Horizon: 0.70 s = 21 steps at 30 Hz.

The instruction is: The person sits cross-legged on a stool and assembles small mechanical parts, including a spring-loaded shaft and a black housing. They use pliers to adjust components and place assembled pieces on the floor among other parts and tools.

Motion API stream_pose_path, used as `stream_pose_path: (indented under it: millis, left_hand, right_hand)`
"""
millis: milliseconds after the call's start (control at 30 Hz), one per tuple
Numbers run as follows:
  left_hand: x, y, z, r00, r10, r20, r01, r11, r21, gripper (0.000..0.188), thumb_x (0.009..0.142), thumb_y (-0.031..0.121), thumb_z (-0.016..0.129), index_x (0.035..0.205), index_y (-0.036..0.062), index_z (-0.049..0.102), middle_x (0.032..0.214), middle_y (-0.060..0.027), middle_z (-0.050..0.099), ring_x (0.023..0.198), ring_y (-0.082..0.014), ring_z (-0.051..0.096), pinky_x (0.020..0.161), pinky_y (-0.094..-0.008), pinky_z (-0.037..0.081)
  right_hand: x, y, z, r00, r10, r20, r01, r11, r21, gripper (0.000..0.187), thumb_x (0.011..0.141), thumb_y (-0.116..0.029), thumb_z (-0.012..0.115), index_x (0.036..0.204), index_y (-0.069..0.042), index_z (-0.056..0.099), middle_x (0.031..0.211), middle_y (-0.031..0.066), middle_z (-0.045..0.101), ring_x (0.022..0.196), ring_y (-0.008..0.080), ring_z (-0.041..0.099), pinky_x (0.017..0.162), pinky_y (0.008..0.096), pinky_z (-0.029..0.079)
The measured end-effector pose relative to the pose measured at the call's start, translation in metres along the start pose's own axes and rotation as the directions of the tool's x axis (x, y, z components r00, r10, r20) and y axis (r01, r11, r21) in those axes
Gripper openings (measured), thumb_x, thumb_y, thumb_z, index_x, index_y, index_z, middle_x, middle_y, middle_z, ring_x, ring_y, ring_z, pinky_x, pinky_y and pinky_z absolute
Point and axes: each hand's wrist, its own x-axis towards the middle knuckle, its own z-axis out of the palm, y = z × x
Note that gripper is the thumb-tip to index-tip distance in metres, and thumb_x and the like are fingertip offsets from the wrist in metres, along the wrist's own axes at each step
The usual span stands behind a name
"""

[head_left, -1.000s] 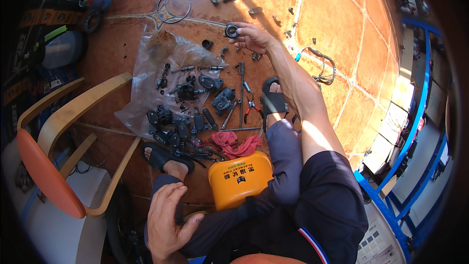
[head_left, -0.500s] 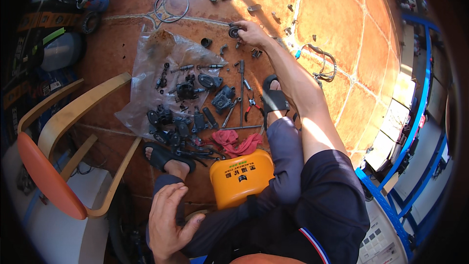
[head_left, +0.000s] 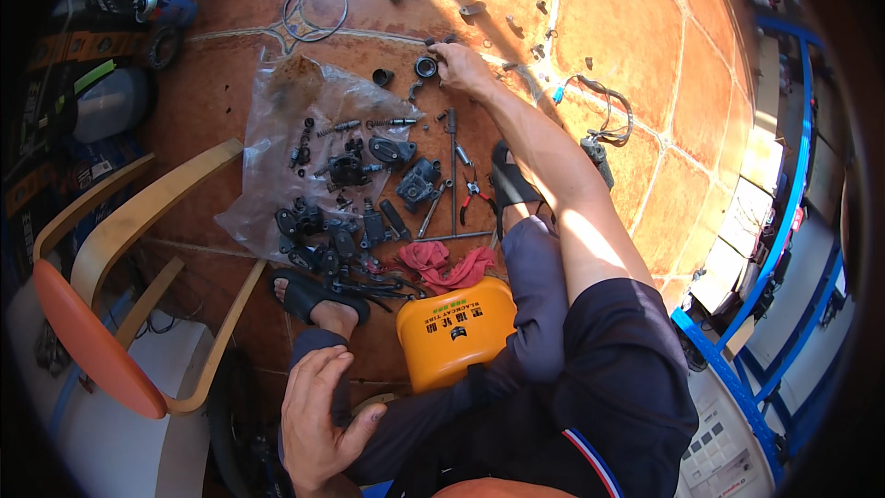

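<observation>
Two hands are in view; by the right hand [head_left: 441, 49], its fingers drawn fairly close together, the floor is reached for near the far end of the parts, but whether anything is gripped cannot be told. Two small dark pieces [head_left: 450, 38] are seen at its fingertips, and one dark ring-shaped part [head_left: 418, 69] is found just beside it, on the near left. That part is round and black, with a raised rim and a paler inner band around a dark centre. The left hand [head_left: 318, 415] is held over the left thigh, its fingers loosely bent and its thumb set wide. Further out, one short black cup [head_left: 383, 77] and one small curved piece [head_left: 415, 91] are laid near the ring-shaped part. Two spring-wound rods [head_left: 392, 122] are lined up on one clear plastic sheet [head_left: 277, 111], on whose nearer part a cluster of black components [head_left: 318, 231] is heaped too tightly for counting. One pair of red-handled pliers [head_left: 475, 192] and one red cloth [head_left: 442, 263] are placed between two black sandals [head_left: 318, 297]. One thin grey hoop [head_left: 346, 13] is set beyond the sheet's far edge. The work area is bounded on the left by one chair [head_left: 97, 337] and on the right by a blue rack [head_left: 784, 258]; the widest run of floor [head_left: 636, 18] is offered beyond one looped cable [head_left: 627, 124].
</observation>
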Motion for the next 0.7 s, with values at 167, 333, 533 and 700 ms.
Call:
stream_pose_path:
  millis: [167,333,533,700]
  left_hand:
    - [-0.001,0.000,0.000,1.000,-0.016,0.000,0.016,1.000,-0.005,0.061,0.078,0.037,0.081,0.120,-0.0021,0.060,0.122,-0.0218,0.061,0.113,-0.0396,0.060,0.099,-0.0431,0.046]
    - [0.000,0.000,0.001,1.000,0.000,0.001,0.000,1.000,0.002,0.061,0.078,0.038,0.081,0.120,-0.0020,0.060,0.122,-0.0220,0.061,0.113,-0.0395,0.060,0.099,-0.0431,0.046]
    - [0.001,0.000,0.001,1.000,0.003,0.000,-0.003,1.000,-0.011,0.061,0.079,0.038,0.081,0.120,-0.0024,0.061,0.122,-0.0224,0.061,0.113,-0.0393,0.060,0.099,-0.0431,0.046]
    - [0.002,-0.001,0.000,1.000,0.019,-0.005,-0.019,1.000,0.001,0.060,0.077,0.034,0.082,0.120,-0.0025,0.061,0.121,-0.0219,0.062,0.113,-0.0390,0.061,0.098,-0.0431,0.047]
  right_hand:
    - [-0.008,-0.010,-0.008,0.998,0.057,0.010,-0.056,0.992,-0.113,0.047,0.086,-0.029,0.068,0.127,-0.006,0.062,0.114,0.0197,0.067,0.109,0.0369,0.064,0.093,0.0451,0.053]
    - [-0.012,-0.033,-0.010,0.977,0.202,0.074,-0.178,0.952,-0.248,0.060,0.084,-0.041,0.075,0.133,-0.014,0.056,0.119,0.0166,0.063,0.110,0.0373,0.064,0.092,0.0466,0.054]
    - [-0.010,-0.027,-0.006,0.986,0.098,0.132,-0.064,0.968,-0.244,0.063,0.085,-0.039,0.075,0.140,-0.017,0.052,0.125,0.0154,0.058,0.110,0.0384,0.063,0.091,0.0475,0.055]
    - [-0.015,-0.028,-0.004,0.994,0.094,0.050,-0.079,0.966,-0.245,0.061,0.087,-0.038,0.073,0.140,-0.015,0.050,0.120,0.0165,0.057,0.105,0.0393,0.064,0.088,0.0488,0.055]
